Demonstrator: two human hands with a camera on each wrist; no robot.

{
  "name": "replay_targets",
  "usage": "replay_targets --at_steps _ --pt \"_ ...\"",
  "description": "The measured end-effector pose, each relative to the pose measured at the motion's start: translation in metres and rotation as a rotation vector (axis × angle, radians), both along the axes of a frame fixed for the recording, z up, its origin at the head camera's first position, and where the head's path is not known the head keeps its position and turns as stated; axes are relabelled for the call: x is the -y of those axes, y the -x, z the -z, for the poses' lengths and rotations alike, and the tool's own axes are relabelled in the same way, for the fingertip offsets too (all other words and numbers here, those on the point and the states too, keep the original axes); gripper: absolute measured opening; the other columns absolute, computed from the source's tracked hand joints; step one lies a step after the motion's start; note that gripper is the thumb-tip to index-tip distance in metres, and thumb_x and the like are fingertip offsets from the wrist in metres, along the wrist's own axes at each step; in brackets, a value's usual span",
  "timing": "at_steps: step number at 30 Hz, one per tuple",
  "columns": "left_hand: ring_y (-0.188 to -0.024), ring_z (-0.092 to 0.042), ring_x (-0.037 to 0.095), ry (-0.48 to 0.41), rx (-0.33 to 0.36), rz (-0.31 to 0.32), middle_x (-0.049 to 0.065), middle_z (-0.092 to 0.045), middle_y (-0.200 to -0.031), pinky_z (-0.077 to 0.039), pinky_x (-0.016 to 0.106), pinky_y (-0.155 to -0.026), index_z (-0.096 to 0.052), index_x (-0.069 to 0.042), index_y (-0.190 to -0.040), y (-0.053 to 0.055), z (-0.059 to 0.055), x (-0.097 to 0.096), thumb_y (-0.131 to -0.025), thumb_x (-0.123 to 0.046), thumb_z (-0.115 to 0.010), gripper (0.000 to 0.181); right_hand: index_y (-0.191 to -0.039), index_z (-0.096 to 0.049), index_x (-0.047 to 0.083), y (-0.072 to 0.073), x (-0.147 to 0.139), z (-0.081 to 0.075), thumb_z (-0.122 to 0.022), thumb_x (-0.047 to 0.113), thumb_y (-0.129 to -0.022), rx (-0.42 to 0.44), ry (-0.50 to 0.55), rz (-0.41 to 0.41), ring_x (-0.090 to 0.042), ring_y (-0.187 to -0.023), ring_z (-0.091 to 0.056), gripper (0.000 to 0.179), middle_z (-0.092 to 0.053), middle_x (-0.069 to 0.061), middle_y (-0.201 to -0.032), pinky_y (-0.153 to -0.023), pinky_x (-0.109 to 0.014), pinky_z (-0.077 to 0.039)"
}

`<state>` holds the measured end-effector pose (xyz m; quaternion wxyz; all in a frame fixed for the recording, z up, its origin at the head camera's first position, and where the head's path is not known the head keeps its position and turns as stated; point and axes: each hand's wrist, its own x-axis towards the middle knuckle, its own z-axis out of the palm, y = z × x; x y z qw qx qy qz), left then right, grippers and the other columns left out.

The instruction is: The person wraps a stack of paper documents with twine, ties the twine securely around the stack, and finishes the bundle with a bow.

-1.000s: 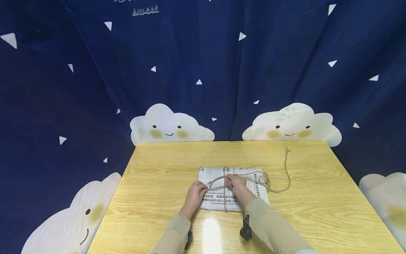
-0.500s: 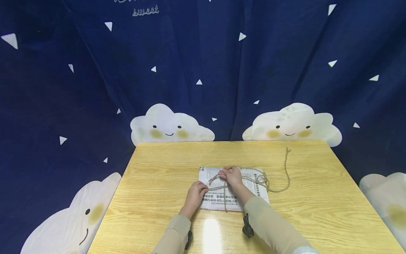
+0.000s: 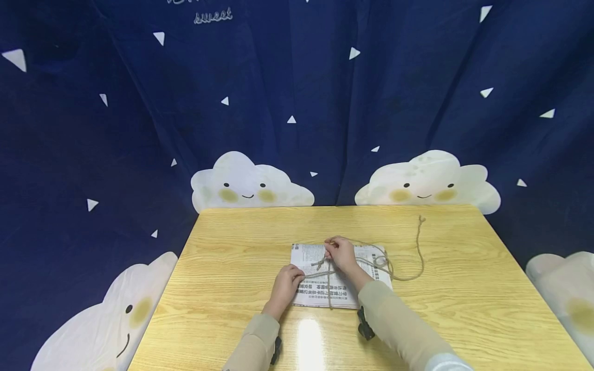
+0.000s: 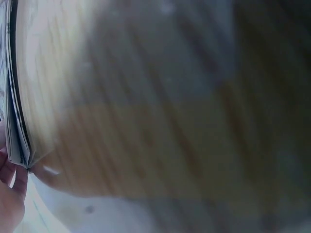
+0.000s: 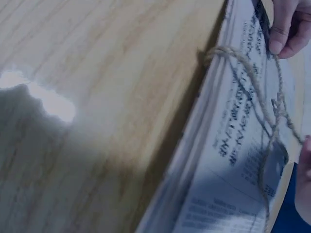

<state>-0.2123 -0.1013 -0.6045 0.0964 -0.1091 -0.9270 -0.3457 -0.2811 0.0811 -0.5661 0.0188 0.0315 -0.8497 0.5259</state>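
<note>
A folded stack of newspapers [image 3: 352,298] lies on the table, with a brown rope [image 3: 408,279] crossing its top. In the right wrist view, the rope [image 5: 252,73] wraps over the edge of the newspapers [image 5: 209,194] and strands meet in a crossing. My left hand [image 3: 284,286] pinches a strand at the stack's left edge. The left wrist view catches only part of that hand [image 4: 10,201] beside the paper edges [image 4: 13,121]. Near the stack's far edge, my right hand [image 3: 342,256] pinches another strand; its fingertips hide the exact grip.
The wooden table [image 3: 241,242] extends around the stack. One long rope tail curves over the table to the right and ends in a knot [image 3: 421,219]. A dark blue curtain [image 3: 297,154] with cloud prints hangs behind the table.
My right hand has moved from the rope crossing toward the stack's far edge, raising a strand there. The short frayed end has shifted slightly right. My left hand stays in place.
</note>
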Motion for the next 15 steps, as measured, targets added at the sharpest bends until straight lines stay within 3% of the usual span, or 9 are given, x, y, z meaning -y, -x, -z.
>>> replay_targets --at_steps 6,12,15 --pt "-0.081 -0.054 0.014 -0.003 -0.004 0.009 -0.003 -0.059 -0.083 -0.049 0.029 -0.075 -0.070 -0.009 -0.083 0.0000 -0.0010 0.0004 -0.082 -0.011 -0.066 0.005 -0.100 -0.065 0.001 0.0028 -0.0005 -0.0043 -0.058 0.007 -0.088 -0.009 -0.229 -0.130 -0.013 -0.065 -0.056 0.015 -0.063 -0.007 -0.089 -0.057 -0.024 -0.049" --pt "-0.082 -0.054 0.014 -0.005 0.000 0.017 -0.002 -0.059 -0.084 -0.049 0.029 -0.075 -0.070 -0.009 -0.083 0.0003 -0.0005 0.0014 -0.082 -0.012 -0.065 0.006 -0.098 -0.068 0.004 0.0036 -0.0025 -0.0063 -0.058 0.005 -0.088 -0.163 -0.346 -0.368 -0.021 -0.094 -0.060 0.014 -0.065 -0.004 -0.099 -0.081 -0.033 -0.050" --pt "-0.082 -0.054 0.014 -0.004 -0.002 0.020 -0.002 -0.060 -0.084 -0.049 0.029 -0.076 -0.070 -0.009 -0.083 0.0003 -0.0004 0.0013 -0.082 -0.012 -0.065 0.006 -0.098 -0.069 0.003 0.0023 -0.0033 -0.0074 -0.059 0.004 -0.087 -0.199 -0.378 -0.477 -0.024 -0.096 -0.060 0.015 -0.066 -0.006 -0.097 -0.084 -0.035 -0.050"
